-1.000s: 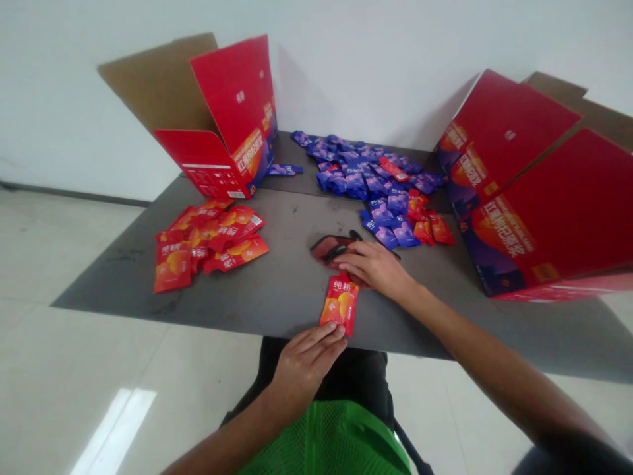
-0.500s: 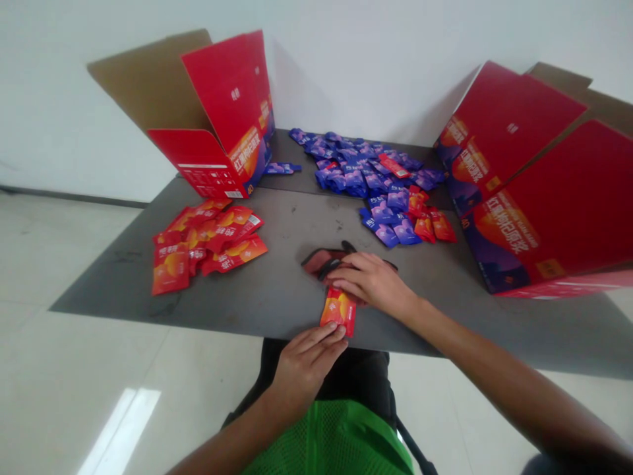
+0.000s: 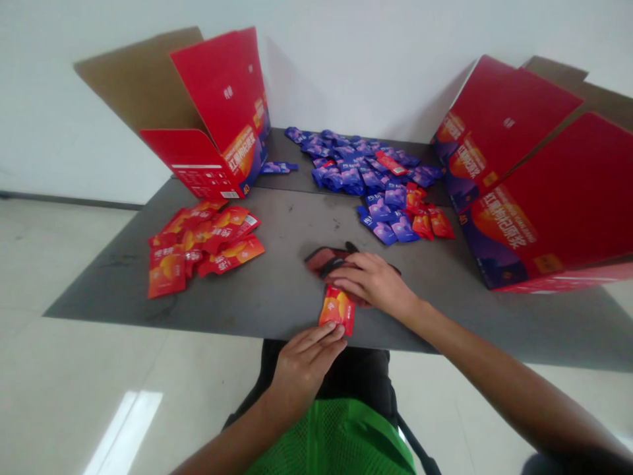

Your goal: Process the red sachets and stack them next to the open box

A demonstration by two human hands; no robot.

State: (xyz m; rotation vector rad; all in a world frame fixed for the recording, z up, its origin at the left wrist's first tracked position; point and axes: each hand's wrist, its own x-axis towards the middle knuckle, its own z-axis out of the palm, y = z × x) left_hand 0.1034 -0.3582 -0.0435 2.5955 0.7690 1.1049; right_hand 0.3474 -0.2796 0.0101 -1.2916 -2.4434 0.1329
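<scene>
A red-orange sachet (image 3: 337, 309) lies at the near edge of the grey table (image 3: 277, 290). My left hand (image 3: 304, 363) holds its lower end, the fingers pressed together on it. My right hand (image 3: 373, 280) covers its upper end, fingers bent and pinching it. Just behind my right hand lies a dark red flat object (image 3: 329, 257) with a black band. A pile of red-orange sachets (image 3: 202, 241) is spread on the left of the table. A pile of purple sachets (image 3: 366, 175) with a few red ones mixed in lies at the back.
An open red carton (image 3: 217, 125) with brown flaps stands at the back left. Two large red cartons (image 3: 524, 191) lean at the right. A white wall rises behind the table. Pale tiled floor surrounds it. My green mesh vest (image 3: 336, 442) shows at the bottom.
My right hand has moved down over the sachet's upper part, which now shows shorter. The left hand has stayed put.
</scene>
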